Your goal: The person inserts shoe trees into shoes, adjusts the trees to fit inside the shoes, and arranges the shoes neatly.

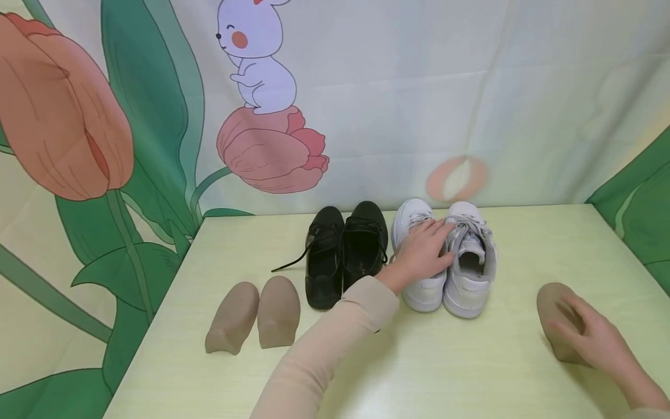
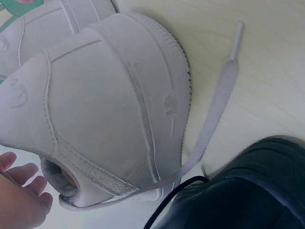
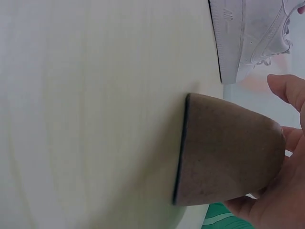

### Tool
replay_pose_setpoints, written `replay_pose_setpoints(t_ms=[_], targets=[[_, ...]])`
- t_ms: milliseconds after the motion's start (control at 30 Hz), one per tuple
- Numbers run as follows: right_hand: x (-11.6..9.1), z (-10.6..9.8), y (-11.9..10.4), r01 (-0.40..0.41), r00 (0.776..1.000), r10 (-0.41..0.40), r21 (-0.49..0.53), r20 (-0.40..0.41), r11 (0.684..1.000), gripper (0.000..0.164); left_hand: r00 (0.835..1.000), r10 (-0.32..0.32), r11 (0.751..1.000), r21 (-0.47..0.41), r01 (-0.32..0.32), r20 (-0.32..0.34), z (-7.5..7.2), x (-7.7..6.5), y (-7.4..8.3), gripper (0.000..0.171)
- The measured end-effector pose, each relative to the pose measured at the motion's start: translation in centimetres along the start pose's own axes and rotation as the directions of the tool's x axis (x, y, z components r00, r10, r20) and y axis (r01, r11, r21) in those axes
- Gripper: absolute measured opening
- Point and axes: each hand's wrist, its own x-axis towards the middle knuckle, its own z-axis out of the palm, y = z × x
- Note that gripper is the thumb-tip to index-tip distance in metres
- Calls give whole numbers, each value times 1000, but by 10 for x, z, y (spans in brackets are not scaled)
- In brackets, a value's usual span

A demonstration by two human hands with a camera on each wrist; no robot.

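A pair of white lace-up sneakers (image 1: 469, 285) stands side by side near the back of the table. My left hand (image 1: 423, 249) lies over the left sneaker, fingers loosely bent near the laces. In the left wrist view those fingers (image 2: 26, 183) are beside the shoe's opening, gripping nothing. At the right stands a brown molded shoe insert (image 3: 231, 150) with a hollow in it. My right hand (image 1: 597, 333) is at this insert, thumb and fingers spread around its hollow. The right wrist view shows the thumb apart from it and other fingers partly hidden behind it.
Black lace-up shoes (image 1: 324, 262) stand just left of the white pair, one lace trailing on the table (image 1: 523, 233). Two more brown shoe inserts (image 1: 280, 314) lie at the left. A printed cloth (image 1: 387, 116) with tulips and a rabbit hangs along the table's back edge.
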Motion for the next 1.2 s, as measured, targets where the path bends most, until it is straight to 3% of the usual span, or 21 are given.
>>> replay_pose_setpoints(t_ms=[367,767,1033,1200], targets=[[-4,5,5,-13,1000,13,5,0,1000,66,1000,0,1000,7,-1,28,5,9,6,55],[-10,9,15,-50,998,49,20,40,999,76,998,-29,999,26,28,63,6,12,12,58],[-14,5,21,-142,981,135,44,137,989,94,998,-29,998,58,25,61,9,16,15,58],[-14,2,23,-151,974,139,55,180,987,101,998,-25,998,54,22,61,10,18,15,58]])
